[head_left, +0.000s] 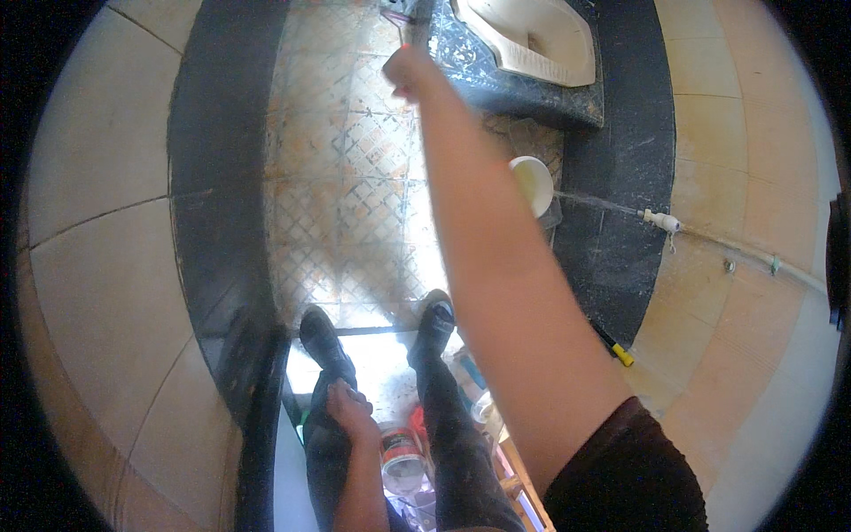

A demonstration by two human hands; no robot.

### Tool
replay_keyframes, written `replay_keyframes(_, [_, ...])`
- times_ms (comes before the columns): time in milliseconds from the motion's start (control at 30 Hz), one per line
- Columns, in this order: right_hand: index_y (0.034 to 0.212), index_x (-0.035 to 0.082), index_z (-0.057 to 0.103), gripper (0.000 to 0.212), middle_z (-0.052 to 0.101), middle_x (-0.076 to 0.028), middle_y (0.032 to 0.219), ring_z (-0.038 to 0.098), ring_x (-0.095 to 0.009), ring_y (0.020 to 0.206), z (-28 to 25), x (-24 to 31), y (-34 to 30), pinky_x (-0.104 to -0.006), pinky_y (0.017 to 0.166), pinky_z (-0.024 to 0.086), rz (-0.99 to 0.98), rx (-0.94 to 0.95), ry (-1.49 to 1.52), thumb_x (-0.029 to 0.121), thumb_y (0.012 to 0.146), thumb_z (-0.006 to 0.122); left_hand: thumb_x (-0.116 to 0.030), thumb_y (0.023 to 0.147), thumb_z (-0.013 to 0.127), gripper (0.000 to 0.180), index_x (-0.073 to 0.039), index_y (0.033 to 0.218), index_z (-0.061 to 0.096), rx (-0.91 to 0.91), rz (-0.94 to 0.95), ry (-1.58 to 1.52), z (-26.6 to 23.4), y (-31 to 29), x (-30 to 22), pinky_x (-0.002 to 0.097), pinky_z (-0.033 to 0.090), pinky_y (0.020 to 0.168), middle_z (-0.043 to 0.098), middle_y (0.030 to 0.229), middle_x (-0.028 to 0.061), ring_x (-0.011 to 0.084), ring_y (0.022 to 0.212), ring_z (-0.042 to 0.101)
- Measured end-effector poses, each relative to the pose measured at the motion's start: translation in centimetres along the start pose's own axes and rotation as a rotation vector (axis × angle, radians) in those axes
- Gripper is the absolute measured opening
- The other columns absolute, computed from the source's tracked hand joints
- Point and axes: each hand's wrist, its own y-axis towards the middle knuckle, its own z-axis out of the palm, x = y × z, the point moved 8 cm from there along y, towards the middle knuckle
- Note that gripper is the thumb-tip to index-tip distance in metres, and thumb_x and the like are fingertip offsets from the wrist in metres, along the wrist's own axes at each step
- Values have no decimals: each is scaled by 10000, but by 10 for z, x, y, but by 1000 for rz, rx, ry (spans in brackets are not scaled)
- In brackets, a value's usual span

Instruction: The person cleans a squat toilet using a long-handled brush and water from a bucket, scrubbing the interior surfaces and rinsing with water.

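My right arm reaches far forward across the wet tiled floor [310,204]. At its end my right hand [406,73] is closed around the thin handle [403,32] of a tool, whose head by the top edge is too blurred to tell. The hand is just left of the dark raised step [474,75] that bears a white squat toilet [567,49]. Low in the view, my left hand [350,406] is closed in front of my left leg; whether it holds anything is hidden.
Water runs from a wall tap [660,220] into a white bucket [542,184], partly behind my right forearm. A yellow-ended black handle [623,355] lies by the right wall. Below my feet stand a labelled tub [402,461] and a wooden rack [516,483].
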Motion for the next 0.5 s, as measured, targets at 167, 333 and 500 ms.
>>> replay_keyframes(167, [1372,22,458,537,701,-233,937,710,-359,754,-5,-6,-110,-462,684,575,-36,164,-159,130,853,541,26,868,488,62,19,817,523,-98,-151,-254,-13,1,-1,354,415,549,484,777,107,236,650,472])
replay_keyframes(333, [1561,201,-28,805,650,-310,775,660,-471,726,81,-94,-334,-564,645,514,91,215,-165,154,939,481,5,913,464,124,-2,811,534,-55,-152,-222,5,-2,-16,309,386,483,468,775,65,174,693,490])
replay_keyframes(500, [1560,156,-59,838,647,-295,752,651,-463,688,179,-124,-427,-560,640,511,138,340,-71,130,932,494,-273,924,521,248,-197,709,425,-109,-154,-345,10,-11,-25,249,211,336,321,584,-56,72,392,302])
